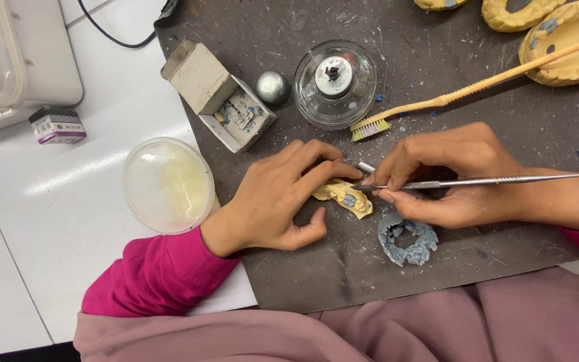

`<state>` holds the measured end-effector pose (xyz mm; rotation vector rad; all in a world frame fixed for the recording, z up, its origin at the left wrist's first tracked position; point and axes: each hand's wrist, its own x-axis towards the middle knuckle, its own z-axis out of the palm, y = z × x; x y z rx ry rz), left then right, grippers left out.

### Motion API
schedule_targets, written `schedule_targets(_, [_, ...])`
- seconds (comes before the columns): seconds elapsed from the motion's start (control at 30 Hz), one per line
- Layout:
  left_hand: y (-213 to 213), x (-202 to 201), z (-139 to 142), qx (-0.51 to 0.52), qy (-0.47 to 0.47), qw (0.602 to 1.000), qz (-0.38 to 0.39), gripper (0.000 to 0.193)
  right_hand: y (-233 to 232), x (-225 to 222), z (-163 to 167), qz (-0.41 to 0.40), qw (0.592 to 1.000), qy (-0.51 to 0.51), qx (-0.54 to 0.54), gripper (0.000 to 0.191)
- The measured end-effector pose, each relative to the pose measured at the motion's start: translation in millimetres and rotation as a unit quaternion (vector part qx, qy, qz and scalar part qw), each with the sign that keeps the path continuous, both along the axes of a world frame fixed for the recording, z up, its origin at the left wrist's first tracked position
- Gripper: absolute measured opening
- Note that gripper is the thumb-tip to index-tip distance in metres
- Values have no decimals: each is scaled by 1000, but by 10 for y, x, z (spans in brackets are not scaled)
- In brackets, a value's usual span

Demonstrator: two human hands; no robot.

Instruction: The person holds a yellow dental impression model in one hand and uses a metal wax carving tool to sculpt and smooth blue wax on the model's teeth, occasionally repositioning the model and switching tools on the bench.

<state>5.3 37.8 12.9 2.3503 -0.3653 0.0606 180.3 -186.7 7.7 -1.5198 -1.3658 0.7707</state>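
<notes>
My left hand (279, 198) presses down on a small yellow dental cast (344, 196) that lies on the dark work mat (303, 268); fingertips hold its upper edge. My right hand (447, 174) grips a long thin metal instrument (504, 180) like a pen, its tip touching a blue-grey spot on the cast. A short metal piece (366, 167) shows between the two hands. Just below my right hand lies a ring-shaped lump of blue-grey wax (407, 239).
On the mat behind the hands: a glass spirit burner (334, 82), a metal ball (272, 87), an open cardboard box (219, 94) with wax scraps, a yellow toothbrush (464, 90), more yellow casts (564, 43). A lidded plastic tub (167, 184) and a small box (57, 125) sit on the white table.
</notes>
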Motion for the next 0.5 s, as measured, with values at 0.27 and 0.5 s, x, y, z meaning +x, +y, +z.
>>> schedule_targets(0.27, [-1,-5,-30,-20,-24,999,27,44,60,98,211,12,993,-93,77,18])
schedule_targets(0.5, [-20,-30,-39,-17,-27,999,44,43,-93,376,373,61,997,-45,-9,14])
